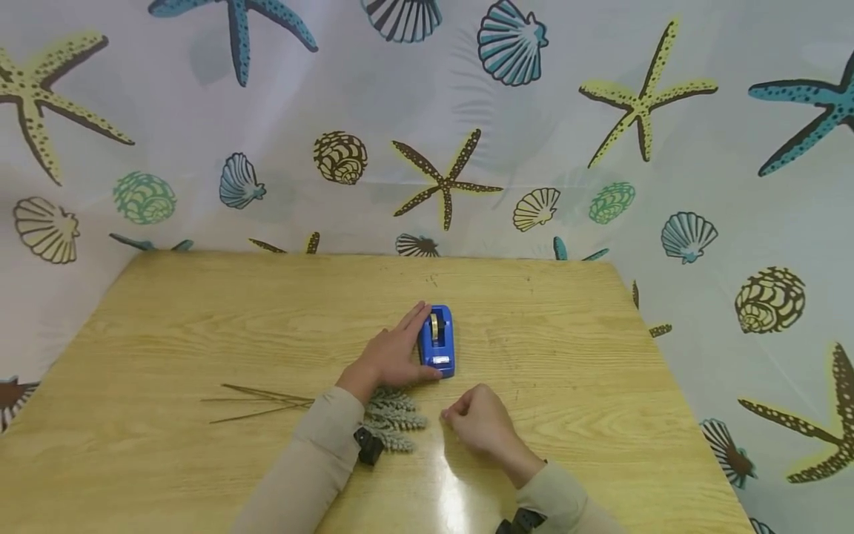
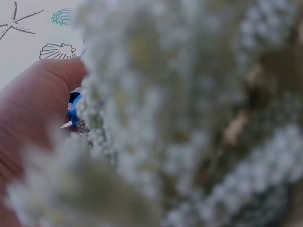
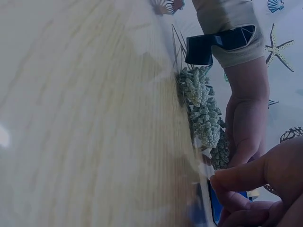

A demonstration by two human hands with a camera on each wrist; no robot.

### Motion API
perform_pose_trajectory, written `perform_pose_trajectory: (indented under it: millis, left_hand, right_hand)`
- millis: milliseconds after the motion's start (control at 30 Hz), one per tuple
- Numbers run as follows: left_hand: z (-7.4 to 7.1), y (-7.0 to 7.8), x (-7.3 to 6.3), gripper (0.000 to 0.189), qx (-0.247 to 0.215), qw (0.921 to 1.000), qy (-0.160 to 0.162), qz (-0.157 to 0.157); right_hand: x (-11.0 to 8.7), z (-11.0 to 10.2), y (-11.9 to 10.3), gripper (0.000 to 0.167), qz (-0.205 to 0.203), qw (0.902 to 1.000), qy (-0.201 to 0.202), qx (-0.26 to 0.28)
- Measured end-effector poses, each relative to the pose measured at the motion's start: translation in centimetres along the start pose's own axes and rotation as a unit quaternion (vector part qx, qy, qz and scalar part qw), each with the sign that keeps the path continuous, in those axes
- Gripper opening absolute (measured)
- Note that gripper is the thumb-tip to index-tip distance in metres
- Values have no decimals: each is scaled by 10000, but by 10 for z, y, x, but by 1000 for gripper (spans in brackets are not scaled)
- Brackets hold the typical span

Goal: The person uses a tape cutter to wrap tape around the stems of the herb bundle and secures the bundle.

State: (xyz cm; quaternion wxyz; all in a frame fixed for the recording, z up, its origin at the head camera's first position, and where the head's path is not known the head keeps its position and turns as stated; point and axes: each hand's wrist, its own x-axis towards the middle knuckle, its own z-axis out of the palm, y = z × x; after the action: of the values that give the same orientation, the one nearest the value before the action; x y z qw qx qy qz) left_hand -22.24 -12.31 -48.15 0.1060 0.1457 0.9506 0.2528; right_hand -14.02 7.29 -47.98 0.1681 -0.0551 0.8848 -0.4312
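Note:
A blue tape dispenser (image 1: 447,350) with a roll of tape stands on the table. My left hand (image 1: 394,360) grips it from its left side, fingers along the far part and thumb at the near end. Below and right of the dispenser is my right hand (image 1: 482,421), with thumb and index finger pinched together. A small translucent piece, apparently clear tape (image 3: 206,164), shows at those fingertips in the right wrist view. Under the left forearm lie pale green artificial sprigs (image 1: 399,421); their blurred heads (image 2: 156,104) hide most of the left wrist view.
Thin brown stems (image 1: 256,400) of the sprigs stick out left of the left forearm. The wooden table (image 1: 574,334) reaches back to a white curtain (image 1: 287,126) printed with starfish and shells, which also hangs along both sides.

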Motion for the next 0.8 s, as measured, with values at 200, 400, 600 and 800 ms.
perform_pose_trajectory:
  millis: [200, 400, 600, 800]
  left_hand:
    - [1, -3, -1, 115, -308, 9995, 22, 50]
    - [-17, -13, -14, 106, -1195, 9922, -157, 321]
    - [-40, -38, -52, 60, -602, 9964, -37, 598]
    - [-49, -65, -92, 45, -285, 9973, -169, 655]
  right_hand:
    - [-5, -1, -2, 15, 86, 9994, -103, 308]
    - [-8, -5, -3, 19, -4, 9975, -349, 617]
    - [-8, -7, 0, 21, 94, 9963, -441, 736]
    - [-9, -7, 2, 20, 121, 9960, -418, 776]
